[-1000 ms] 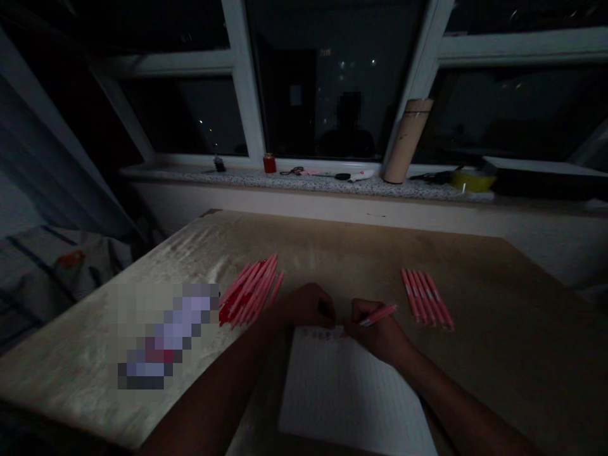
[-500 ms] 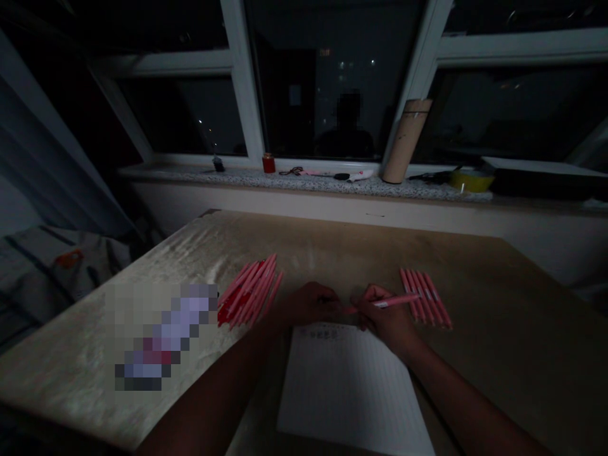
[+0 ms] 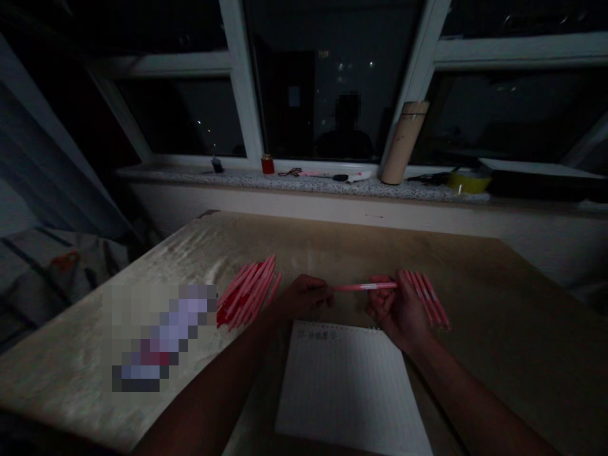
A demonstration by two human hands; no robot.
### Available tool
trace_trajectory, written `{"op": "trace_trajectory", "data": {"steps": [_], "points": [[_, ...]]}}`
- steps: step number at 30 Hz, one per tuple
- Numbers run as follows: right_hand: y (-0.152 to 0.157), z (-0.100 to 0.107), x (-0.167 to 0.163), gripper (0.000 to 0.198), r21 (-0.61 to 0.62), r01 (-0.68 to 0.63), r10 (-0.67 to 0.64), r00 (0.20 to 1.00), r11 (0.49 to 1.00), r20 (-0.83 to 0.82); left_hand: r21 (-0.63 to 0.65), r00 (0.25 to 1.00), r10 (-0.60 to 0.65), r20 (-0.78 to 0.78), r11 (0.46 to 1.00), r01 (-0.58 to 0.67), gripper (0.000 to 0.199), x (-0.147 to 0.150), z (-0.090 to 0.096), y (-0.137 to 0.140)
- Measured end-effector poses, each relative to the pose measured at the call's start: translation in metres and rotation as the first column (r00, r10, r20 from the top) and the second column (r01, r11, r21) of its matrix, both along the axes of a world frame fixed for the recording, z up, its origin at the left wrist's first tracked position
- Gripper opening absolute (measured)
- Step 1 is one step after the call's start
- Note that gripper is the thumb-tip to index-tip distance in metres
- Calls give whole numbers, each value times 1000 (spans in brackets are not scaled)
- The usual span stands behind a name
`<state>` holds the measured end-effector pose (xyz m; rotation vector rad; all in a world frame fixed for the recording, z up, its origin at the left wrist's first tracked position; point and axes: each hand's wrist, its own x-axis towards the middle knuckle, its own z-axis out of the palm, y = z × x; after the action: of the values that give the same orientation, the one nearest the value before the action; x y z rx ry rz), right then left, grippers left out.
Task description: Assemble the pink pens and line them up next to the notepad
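Observation:
A slim pink pen with a pale label lies level between my two hands, just past the top of the notebook. My left hand pinches its left end with the fingertips. The right end sits between the thumb and fingers of my right hand, whose other fingers curl below it. Under my wrists is a lined notebook with a little writing along its top. Left of my left hand, a loose pile of pink pens rests on something red. Beside my right hand, several pink pens lie side by side, partly hidden by it.
The table reaches to the wall below a window sill. On the sill stand a small red jar, a tall tan cylinder and a yellow roll. A blurred-out object lies at the table's left.
The pen has swung from slanting up to the right to nearly level. My right hand has moved right and turned, now covering part of the row of pens; the left hand has shifted slightly.

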<state>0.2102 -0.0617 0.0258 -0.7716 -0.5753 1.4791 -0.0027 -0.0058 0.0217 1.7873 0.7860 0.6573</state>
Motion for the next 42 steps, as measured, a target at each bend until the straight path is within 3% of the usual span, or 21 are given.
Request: {"op": "trace_trajectory", "data": {"steps": [8, 14, 20, 24, 28, 31, 35, 38, 40, 42], "points": [[0, -1, 4, 51, 66, -84, 82, 996, 994, 35, -166, 969, 150, 194, 979, -118, 36, 8, -6, 3], [-2, 3, -1, 53, 61, -145, 143, 989, 988, 33, -179, 950, 243, 197, 961, -209, 30, 10, -3, 1], [-5, 9, -6, 47, 49, -163, 158, 983, 985, 92, -196, 931, 267, 247, 955, -222, 30, 9, 2, -2], [-5, 9, -5, 38, 72, -211, 203, 973, 975, 108, -283, 909, 291, 300, 937, -206, 31, 8, -1, 0], [-3, 4, 1, 22, 131, -258, 213, 935, 957, 285, -348, 870, 325, 370, 917, -195, 30, 9, -1, 2], [-4, -1, 5, 26, 126, -284, 163, 801, 951, 576, -328, 872, 333, 359, 919, -216, 31, 10, 0, 1], [-8, -3, 5, 25, 159, -309, -22, 402, 938, 915, -262, 895, 311, 319, 937, -231, 30, 12, 2, -2], [-10, 2, 4, 22, 263, -348, -227, 141, 900, 964, -226, 916, 306, 260, 941, -250, 31, 14, 3, -4], [-10, 7, 6, 22, 321, -361, -329, 41, 876, 943, -226, 924, 306, 229, 940, -255, 33, 16, 0, -4], [-9, 11, 13, 23, 337, -324, -373, -55, 884, 926, -245, 923, 312, 225, 935, -256, 36, 17, -4, -2]]}}
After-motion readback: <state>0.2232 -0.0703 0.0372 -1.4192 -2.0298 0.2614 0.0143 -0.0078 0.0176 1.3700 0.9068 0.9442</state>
